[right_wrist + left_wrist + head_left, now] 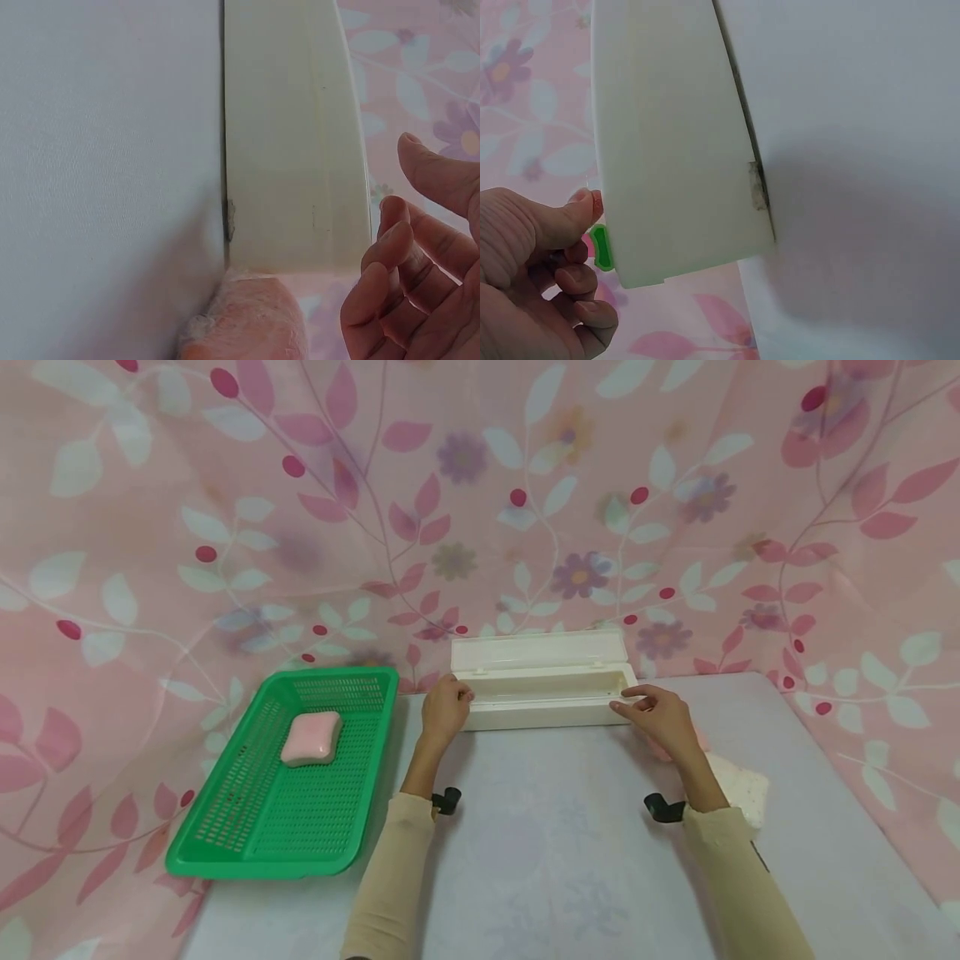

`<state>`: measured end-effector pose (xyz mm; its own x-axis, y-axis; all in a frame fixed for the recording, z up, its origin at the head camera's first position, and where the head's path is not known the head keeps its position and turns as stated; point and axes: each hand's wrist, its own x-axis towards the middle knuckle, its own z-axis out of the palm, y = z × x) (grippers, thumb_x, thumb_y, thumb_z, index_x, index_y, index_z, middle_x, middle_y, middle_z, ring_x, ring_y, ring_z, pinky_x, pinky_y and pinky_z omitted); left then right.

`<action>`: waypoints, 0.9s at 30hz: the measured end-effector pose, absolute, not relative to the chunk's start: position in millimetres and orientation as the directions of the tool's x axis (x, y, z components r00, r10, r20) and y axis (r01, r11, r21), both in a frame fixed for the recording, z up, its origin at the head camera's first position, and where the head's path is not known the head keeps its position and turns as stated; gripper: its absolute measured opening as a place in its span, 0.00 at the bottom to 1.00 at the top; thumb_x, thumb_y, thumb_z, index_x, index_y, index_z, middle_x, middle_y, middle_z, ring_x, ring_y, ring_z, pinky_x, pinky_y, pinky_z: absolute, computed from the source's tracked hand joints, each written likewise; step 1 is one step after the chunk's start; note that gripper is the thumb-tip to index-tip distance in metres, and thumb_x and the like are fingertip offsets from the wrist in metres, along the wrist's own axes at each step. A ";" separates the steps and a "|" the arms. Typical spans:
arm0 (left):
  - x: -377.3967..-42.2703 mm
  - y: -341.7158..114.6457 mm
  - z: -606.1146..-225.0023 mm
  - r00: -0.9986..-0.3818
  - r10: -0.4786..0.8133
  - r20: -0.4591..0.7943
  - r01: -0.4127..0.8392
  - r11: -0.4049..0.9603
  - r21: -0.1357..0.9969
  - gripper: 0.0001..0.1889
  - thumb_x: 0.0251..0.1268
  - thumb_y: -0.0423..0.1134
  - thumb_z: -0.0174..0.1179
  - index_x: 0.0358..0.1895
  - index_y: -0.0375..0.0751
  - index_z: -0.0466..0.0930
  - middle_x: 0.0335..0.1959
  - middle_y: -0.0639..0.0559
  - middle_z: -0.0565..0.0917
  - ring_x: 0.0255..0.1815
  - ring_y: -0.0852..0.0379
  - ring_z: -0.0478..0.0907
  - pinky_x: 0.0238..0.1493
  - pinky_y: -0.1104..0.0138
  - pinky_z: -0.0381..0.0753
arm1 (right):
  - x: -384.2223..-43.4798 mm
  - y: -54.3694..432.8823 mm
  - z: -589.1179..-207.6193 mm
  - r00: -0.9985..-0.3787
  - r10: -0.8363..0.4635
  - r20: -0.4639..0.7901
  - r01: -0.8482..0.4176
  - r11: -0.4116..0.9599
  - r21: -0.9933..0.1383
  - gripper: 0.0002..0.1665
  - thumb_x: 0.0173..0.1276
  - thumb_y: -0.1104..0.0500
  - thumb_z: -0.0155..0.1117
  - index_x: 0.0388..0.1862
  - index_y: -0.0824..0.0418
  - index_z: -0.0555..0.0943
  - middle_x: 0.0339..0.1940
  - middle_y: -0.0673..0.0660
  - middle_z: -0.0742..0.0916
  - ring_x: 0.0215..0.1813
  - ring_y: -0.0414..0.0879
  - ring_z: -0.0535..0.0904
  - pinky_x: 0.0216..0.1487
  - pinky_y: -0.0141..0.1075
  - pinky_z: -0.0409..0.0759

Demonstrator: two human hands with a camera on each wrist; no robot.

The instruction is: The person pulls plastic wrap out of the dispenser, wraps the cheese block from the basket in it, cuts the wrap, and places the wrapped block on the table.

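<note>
A long white plastic wrap dispenser box (551, 717) lies at the back of the table, its hinged lid (540, 652) raised. My left hand (446, 708) is at its left end. In the left wrist view the left thumb and forefinger pinch a sliver of what looks like clear plastic film (593, 183) by the box edge, just above a green tab (601, 247). My right hand (662, 718) is by the right end, thumb apart from the loosely bent fingers (386, 247). Beside that end lies a pink block (251, 322) in crinkled clear film, partly hidden in the head view.
At the left stands a green mesh basket (375, 777) with a pink soap bar (311, 737) in it. A pale speckled block (742, 789) lies on the table (540, 843), partly behind the right wrist. A flowered pink cloth (480, 527) hangs close behind the box.
</note>
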<state>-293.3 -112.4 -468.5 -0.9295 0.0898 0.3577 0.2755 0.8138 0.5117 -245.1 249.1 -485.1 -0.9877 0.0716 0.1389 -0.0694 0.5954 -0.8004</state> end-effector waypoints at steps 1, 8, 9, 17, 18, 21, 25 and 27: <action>-293.7 -112.0 -467.9 -0.928 0.089 0.362 0.278 0.813 0.511 0.03 0.61 0.31 0.66 0.33 0.36 0.89 0.30 0.48 0.79 0.32 0.48 0.79 0.32 0.57 0.76 | -245.3 249.3 -485.9 -0.988 0.070 0.140 -0.071 0.594 -0.801 0.31 0.60 0.40 0.72 0.53 0.60 0.83 0.33 0.59 0.84 0.33 0.51 0.75 0.28 0.36 0.74; -295.2 -109.8 -464.4 -0.929 0.082 0.362 0.271 0.816 0.510 0.04 0.63 0.32 0.66 0.34 0.36 0.89 0.31 0.49 0.78 0.32 0.49 0.79 0.31 0.57 0.77 | -245.2 248.6 -486.6 -0.987 0.077 0.141 -0.072 0.574 -0.815 0.32 0.60 0.40 0.73 0.54 0.60 0.83 0.33 0.59 0.83 0.33 0.50 0.76 0.28 0.35 0.74; -295.2 -109.5 -464.0 -0.932 0.080 0.355 0.265 0.817 0.512 0.04 0.64 0.33 0.65 0.35 0.37 0.89 0.31 0.49 0.77 0.32 0.50 0.78 0.31 0.58 0.77 | -245.0 248.4 -486.5 -0.987 0.078 0.140 -0.070 0.572 -0.817 0.31 0.60 0.41 0.73 0.54 0.60 0.83 0.33 0.59 0.83 0.33 0.50 0.76 0.28 0.35 0.74; -295.2 -104.8 -456.9 -0.927 0.082 0.367 0.268 0.828 0.492 0.05 0.67 0.35 0.63 0.37 0.38 0.87 0.35 0.50 0.75 0.31 0.53 0.76 0.29 0.60 0.75 | -244.3 245.8 -486.8 -0.987 0.080 0.138 -0.067 0.575 -0.815 0.31 0.60 0.42 0.73 0.55 0.60 0.82 0.34 0.59 0.83 0.33 0.50 0.76 0.28 0.35 0.75; -295.4 -103.9 -455.7 -0.922 0.086 0.377 0.275 0.831 0.484 0.05 0.67 0.34 0.63 0.37 0.38 0.86 0.36 0.50 0.75 0.32 0.53 0.77 0.30 0.60 0.76 | -244.5 245.5 -486.7 -0.986 0.080 0.147 -0.075 0.576 -0.814 0.30 0.60 0.42 0.73 0.55 0.60 0.82 0.33 0.59 0.83 0.33 0.50 0.76 0.28 0.35 0.75; -295.7 -100.6 -451.8 -0.911 0.099 0.400 0.299 0.828 0.474 0.05 0.68 0.34 0.61 0.37 0.36 0.84 0.38 0.49 0.75 0.34 0.52 0.77 0.32 0.59 0.77 | -245.7 244.3 -485.2 -0.979 0.079 0.190 -0.108 0.586 -0.803 0.29 0.60 0.44 0.74 0.55 0.60 0.82 0.33 0.58 0.83 0.34 0.50 0.76 0.29 0.34 0.75; -295.0 -96.7 -445.9 -0.905 0.104 0.413 0.316 0.815 0.485 0.04 0.69 0.33 0.60 0.37 0.36 0.82 0.40 0.48 0.74 0.34 0.52 0.77 0.31 0.59 0.76 | -247.9 241.1 -481.5 -0.967 0.069 0.243 -0.152 0.610 -0.777 0.29 0.60 0.46 0.75 0.55 0.60 0.82 0.32 0.57 0.84 0.34 0.49 0.77 0.28 0.34 0.74; -294.7 -95.5 -443.2 -0.904 0.106 0.415 0.319 0.812 0.488 0.04 0.69 0.33 0.60 0.37 0.37 0.82 0.40 0.49 0.73 0.34 0.52 0.76 0.31 0.60 0.76 | -249.4 238.7 -479.4 -0.966 0.057 0.253 -0.163 0.628 -0.761 0.29 0.60 0.46 0.75 0.55 0.60 0.82 0.32 0.57 0.84 0.34 0.49 0.77 0.27 0.35 0.73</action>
<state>-294.7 -95.5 -443.2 -0.9038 0.1061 0.4145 0.3192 0.8124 0.4880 -249.4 238.7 -479.4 -0.9657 0.0565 0.2534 -0.1630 0.6279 -0.7610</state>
